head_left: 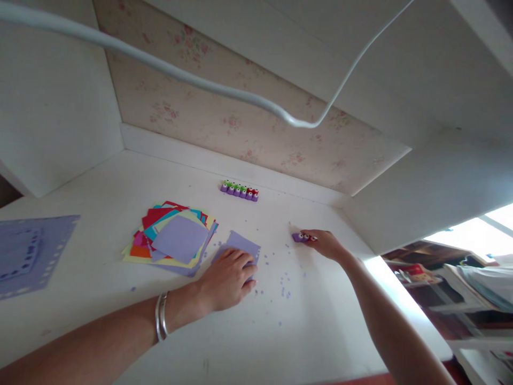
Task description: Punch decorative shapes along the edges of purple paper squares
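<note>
My left hand [232, 278], with two silver bangles at the wrist, rests on a small purple sheet [243, 245], its fingers bent over the paper. Farther right, my right hand [324, 244] has its fingers around a short row of small purple and red punches [303, 237] on the white desk. A longer row of green, red and purple punches [239, 191] stands near the back edge. Left of my left hand lies a pile of coloured paper [180, 238] with a purple piece on top.
Purple paper with punched edges [50, 256] lies at the far left. Tiny purple cut-outs [285, 286] are scattered between my hands. A white cable [240, 95] hangs across the top. Shelves with books and papers [460, 283] stand at the right.
</note>
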Available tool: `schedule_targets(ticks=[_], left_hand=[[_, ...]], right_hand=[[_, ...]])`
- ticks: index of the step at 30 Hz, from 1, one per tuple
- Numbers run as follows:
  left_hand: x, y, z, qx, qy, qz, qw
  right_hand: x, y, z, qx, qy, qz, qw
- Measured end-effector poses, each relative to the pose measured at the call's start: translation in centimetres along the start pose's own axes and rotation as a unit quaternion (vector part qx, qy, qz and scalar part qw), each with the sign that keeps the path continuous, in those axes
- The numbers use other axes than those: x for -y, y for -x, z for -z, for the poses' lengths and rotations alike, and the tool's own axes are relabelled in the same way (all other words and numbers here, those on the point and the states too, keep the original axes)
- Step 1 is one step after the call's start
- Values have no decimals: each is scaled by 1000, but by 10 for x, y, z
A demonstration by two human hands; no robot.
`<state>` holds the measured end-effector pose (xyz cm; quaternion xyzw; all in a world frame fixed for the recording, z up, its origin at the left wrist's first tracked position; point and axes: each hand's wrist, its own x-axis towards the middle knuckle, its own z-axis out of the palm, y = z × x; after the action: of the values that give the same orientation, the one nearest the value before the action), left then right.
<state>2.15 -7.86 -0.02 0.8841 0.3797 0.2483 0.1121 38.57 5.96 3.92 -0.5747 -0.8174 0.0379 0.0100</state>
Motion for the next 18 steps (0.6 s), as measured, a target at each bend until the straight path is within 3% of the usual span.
schedule_targets(ticks=[6, 10, 14, 18], left_hand=[[-3, -2, 2, 1, 3, -4, 1000], [-4, 0, 8, -27, 38, 12, 999], [8, 4, 17, -44, 25, 11, 999], [23, 7, 17, -22, -28, -6, 999]], right_hand=[[0, 1, 3, 12, 18, -6, 1000], [2, 2, 7, 16, 20, -21, 999], [6, 2, 23, 22, 12, -19, 1000], [26, -14, 37, -28, -19, 3, 999]])
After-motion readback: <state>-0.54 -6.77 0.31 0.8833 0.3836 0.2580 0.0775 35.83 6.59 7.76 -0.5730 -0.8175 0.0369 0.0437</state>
